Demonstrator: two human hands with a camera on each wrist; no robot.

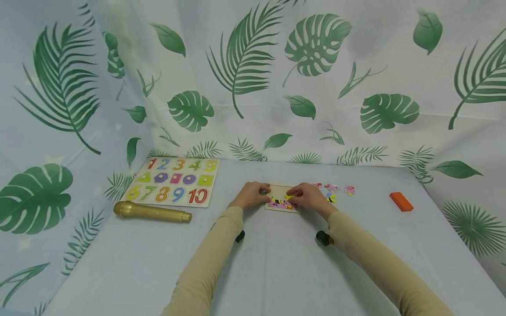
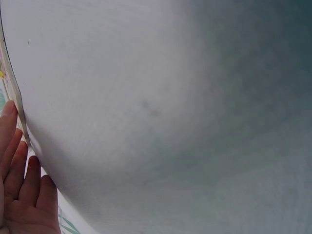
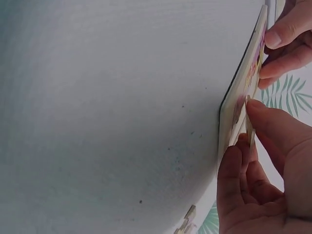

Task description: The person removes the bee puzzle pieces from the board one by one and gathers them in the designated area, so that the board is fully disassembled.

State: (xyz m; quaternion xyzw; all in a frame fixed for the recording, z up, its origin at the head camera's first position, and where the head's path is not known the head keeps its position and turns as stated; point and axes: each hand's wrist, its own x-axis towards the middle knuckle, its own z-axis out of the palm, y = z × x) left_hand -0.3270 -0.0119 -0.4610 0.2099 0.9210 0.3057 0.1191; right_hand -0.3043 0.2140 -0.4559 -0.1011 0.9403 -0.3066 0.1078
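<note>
A small wooden jigsaw board [image 1: 281, 188] with a raised rim lies mid-table, its lower part covered by colourful pieces [image 1: 278, 204]. At its left edge my left hand [image 1: 251, 194] grips the board, thumb on the near side; in the left wrist view the other fingers [image 2: 31, 183] lie along the edge. Over the right side, my right hand [image 1: 310, 197] pinches a thin jigsaw piece [image 3: 250, 129] between thumb and fingertips, tilted on edge close to the board. The piece's picture is hidden. Several loose jigsaw pieces [image 1: 332, 188] lie beyond the right hand.
A number-and-shape board [image 1: 183, 177] stands back left, with a gold microphone [image 1: 154, 212] along its near edge. An orange block [image 1: 401, 201] lies to the right. Small black objects [image 1: 323, 238] show beneath both forearms. Leaf-patterned cloth [image 1: 245, 127] walls the back and sides.
</note>
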